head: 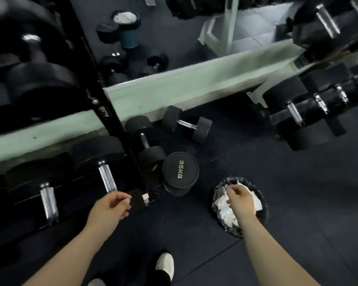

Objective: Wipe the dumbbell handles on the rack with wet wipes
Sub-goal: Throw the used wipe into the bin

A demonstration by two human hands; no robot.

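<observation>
Wide dark rubber gym floor (pixel 287 193) fills the lower frame, and along the back runs a pale green painted ledge (pixel 174 87) under a mirror. On the left stands the black steel dumbbell rack (pixel 116 129), loaded with black round-headed dumbbells; two knurled chrome handles show on its lower tier, one chrome handle (pixel 107 176) just above the left hand and another chrome handle (pixel 49 202) further left. A second black rack of dumbbells (pixel 298 112) sits at the right edge.

On the floor beside the left rack's post: a big black dumbbell marked 35KG (pixel 180 170) standing on end, a smaller black dumbbell (pixel 145 141) touching it, and a loose black dumbbell with a chrome bar (pixel 187 124) lying near the ledge.

Down right, a round black bin lined with a dark bag (pixel 262 213), holding crumpled white wipes (pixel 225 209). The right hand (pixel 241 200) hovers over it, fingers curled with thumb and forefinger pinched; whether they hold a wipe, I cannot tell. The left hand (pixel 110 207) hangs loosely half-curled near the rack's foot, holding nothing. A white shoe (pixel 165 264) shows at the bottom.
</observation>
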